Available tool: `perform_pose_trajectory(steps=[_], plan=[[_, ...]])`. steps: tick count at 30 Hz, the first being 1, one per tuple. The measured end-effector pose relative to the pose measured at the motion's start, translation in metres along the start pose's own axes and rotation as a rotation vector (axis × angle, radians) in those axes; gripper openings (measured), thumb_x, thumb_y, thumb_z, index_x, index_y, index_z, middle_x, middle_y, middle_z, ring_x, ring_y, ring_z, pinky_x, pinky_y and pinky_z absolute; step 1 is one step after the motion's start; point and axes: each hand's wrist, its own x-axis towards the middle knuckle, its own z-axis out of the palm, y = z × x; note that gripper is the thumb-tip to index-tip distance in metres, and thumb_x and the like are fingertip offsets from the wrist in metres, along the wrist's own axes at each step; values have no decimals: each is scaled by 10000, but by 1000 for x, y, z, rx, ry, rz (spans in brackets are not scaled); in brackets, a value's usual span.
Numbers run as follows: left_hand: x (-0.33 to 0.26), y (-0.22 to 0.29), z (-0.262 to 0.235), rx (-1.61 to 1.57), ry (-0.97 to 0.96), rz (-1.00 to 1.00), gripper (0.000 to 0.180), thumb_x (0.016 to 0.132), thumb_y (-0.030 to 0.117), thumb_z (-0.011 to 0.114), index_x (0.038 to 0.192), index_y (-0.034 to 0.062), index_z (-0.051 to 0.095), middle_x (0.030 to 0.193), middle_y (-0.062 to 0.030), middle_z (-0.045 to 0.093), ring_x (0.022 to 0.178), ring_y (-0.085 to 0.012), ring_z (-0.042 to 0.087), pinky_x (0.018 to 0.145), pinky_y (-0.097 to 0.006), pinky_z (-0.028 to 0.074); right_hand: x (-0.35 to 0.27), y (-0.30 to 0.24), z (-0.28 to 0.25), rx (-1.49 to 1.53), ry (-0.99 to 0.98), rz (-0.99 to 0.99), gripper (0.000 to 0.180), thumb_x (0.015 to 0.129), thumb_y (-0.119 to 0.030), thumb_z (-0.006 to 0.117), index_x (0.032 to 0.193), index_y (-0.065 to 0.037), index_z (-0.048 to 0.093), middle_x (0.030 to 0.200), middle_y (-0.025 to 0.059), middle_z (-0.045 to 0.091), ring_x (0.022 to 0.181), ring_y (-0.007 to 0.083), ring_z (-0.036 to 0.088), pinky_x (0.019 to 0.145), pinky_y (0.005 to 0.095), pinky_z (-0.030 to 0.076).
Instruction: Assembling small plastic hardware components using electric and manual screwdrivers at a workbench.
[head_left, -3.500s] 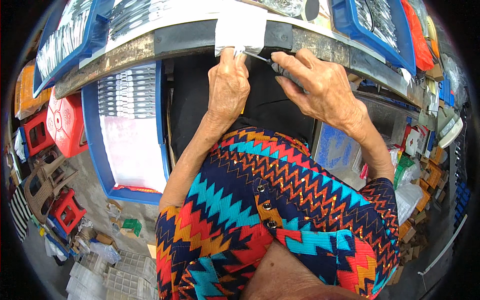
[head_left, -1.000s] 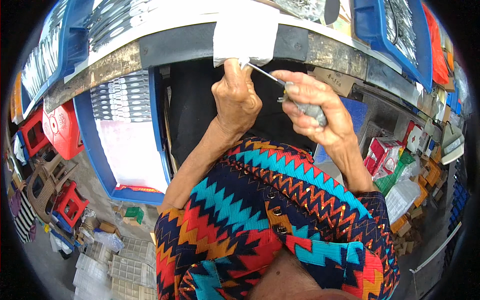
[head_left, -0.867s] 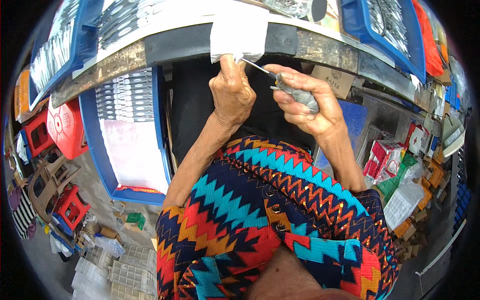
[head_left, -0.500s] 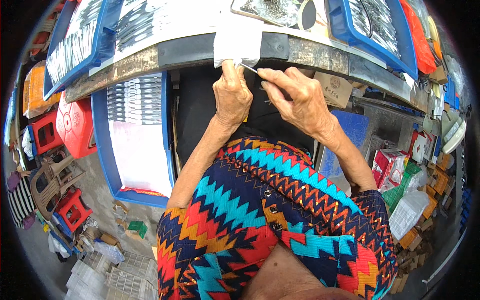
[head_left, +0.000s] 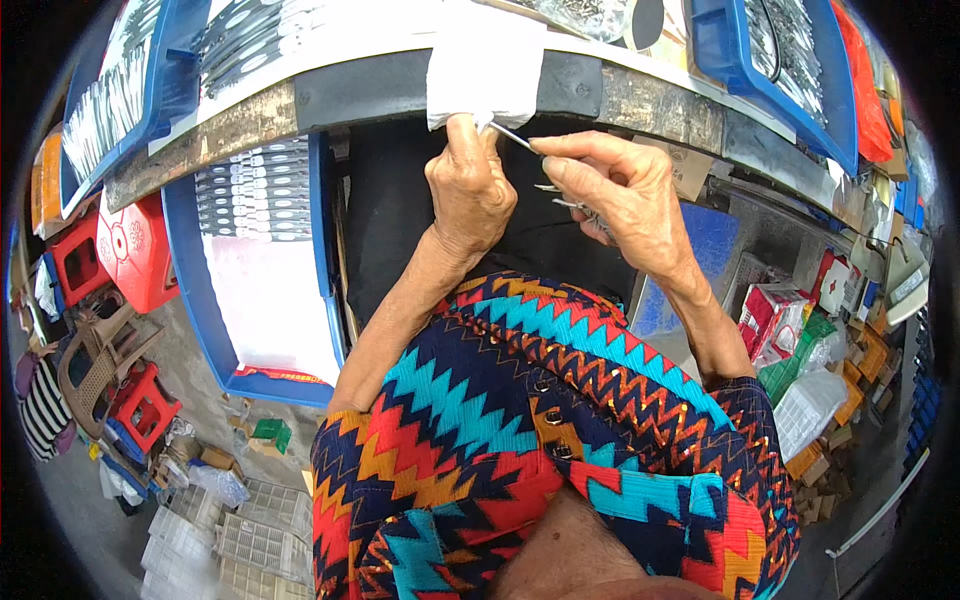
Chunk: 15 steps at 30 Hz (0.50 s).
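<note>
My left hand (head_left: 470,190) pinches the lower edge of a white sheet (head_left: 485,65) that hangs over the front edge of a worn workbench (head_left: 250,115). My right hand (head_left: 615,195) is just to its right and holds thin metal pieces (head_left: 565,195). One slim metal strip (head_left: 512,137) runs from the right fingers up to the left fingertips at the sheet's corner. Both hands are held up under the bench edge, above my zigzag-patterned clothing (head_left: 520,400).
Blue trays of small shiny metal parts stand on the bench at upper left (head_left: 110,80) and upper right (head_left: 780,60). A blue crate (head_left: 250,270) stands below on the left. Red stools (head_left: 135,250), boxes and packets (head_left: 800,330) crowd the floor on both sides.
My right hand had drawn back lower right with the metal pieces, then came up again beside the left hand. The left hand stayed at the white sheet's edge.
</note>
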Motion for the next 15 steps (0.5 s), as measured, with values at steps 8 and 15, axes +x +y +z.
perform_pose_trajectory(steps=[8,15], plan=[[2,8,1,5,-4,-44,135,782,-56,482,890,-64,402,596,-226,509,565,-410,556,441,-422,429,2,3,-6,469,-81,195,247,813,-128,580,1020,7,594,713,22,569,491,52,480,326,145,291],[1,3,-4,-45,-20,-34,86,867,18,446,915,-41,407,588,-213,512,524,-359,565,408,-366,385,-2,7,-1,143,-55,-11,244,818,-158,591,1007,-5,608,606,-13,511,480,22,429,381,165,315]])
